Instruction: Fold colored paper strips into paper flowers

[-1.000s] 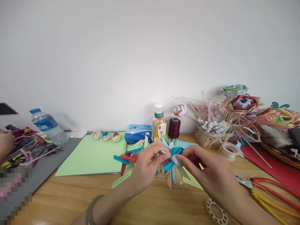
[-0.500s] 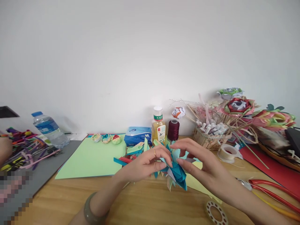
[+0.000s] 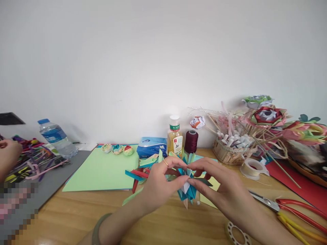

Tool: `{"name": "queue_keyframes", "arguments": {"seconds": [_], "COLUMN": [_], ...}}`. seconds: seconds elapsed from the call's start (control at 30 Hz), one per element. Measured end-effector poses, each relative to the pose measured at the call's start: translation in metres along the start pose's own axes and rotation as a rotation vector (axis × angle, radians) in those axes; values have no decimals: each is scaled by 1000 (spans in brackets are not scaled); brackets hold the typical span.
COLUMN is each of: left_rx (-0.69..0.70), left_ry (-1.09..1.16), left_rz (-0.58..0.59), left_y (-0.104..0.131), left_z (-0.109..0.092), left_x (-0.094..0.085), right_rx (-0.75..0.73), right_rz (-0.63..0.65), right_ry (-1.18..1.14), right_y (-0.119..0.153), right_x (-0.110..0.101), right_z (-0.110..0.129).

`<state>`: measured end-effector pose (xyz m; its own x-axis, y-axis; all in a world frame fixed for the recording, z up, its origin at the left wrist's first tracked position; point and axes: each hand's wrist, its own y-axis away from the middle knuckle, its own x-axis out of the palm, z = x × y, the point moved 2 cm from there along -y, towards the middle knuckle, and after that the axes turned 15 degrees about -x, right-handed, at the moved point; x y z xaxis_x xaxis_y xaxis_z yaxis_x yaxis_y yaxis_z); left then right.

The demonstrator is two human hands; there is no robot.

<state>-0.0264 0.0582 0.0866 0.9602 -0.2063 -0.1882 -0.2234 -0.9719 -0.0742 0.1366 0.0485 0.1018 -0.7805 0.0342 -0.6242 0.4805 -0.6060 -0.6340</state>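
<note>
Between my two hands is a folded paper flower (image 3: pixel 189 194) with blue, white, pale green and peach points, held over the wooden table. My left hand (image 3: pixel 160 178), with a ring on one finger, pinches it from the left side. From the right, my right hand (image 3: pixel 221 180) grips the same piece, thumb and fingertips meeting the left ones at its middle. My fingers hide the flower's centre. Just behind my left hand lies a pile of folded paper strips (image 3: pixel 150 162) in green, blue and red.
Green paper sheets (image 3: pixel 102 173) carry three small paper roses (image 3: pixel 117 149). Behind stand a tissue pack (image 3: pixel 151 147), a tea bottle (image 3: pixel 175 137) and a thread cone (image 3: pixel 191 141). At right are scissors (image 3: pixel 270 204), tape (image 3: pixel 251 168) and a basket (image 3: pixel 227 154). Another person's hand (image 3: pixel 10 156) is far left.
My hands have drawn together on the paper flower, which has turned from tilted to more upright. The view has shifted slightly left. The other person's hand has come further into view.
</note>
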Motion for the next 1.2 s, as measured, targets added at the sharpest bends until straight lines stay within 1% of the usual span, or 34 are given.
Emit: {"name": "queue_keyframes", "arguments": {"seconds": [0.13, 0.23, 0.3, 0.43, 0.6, 0.77, 1.2], "left_rx": [198, 410, 515, 633, 786, 866, 937], "left_ry": [-168, -253, -283, -309, -301, -285, -344], "left_rz": [-168, -239, -256, -250, -235, -211, -189], "left_y": [8, 11, 12, 13, 15, 16, 20], "left_z": [-9, -12, -12, -11, -15, -18, -20], "left_x": [1, 0, 0, 1, 1, 1, -2], "right_rx": [-104, -188, -237, -308, -427, -552, -610], "right_rz": [-120, -192, -211, -231, -244, -249, -201], "right_ry": [65, 147, 186, 265, 406, 485, 501], "right_y": [4, 5, 5, 6, 5, 4, 7], "right_x": [2, 0, -2, -3, -5, -8, -10], "right_z": [6, 11, 15, 19, 23, 26, 29]}}
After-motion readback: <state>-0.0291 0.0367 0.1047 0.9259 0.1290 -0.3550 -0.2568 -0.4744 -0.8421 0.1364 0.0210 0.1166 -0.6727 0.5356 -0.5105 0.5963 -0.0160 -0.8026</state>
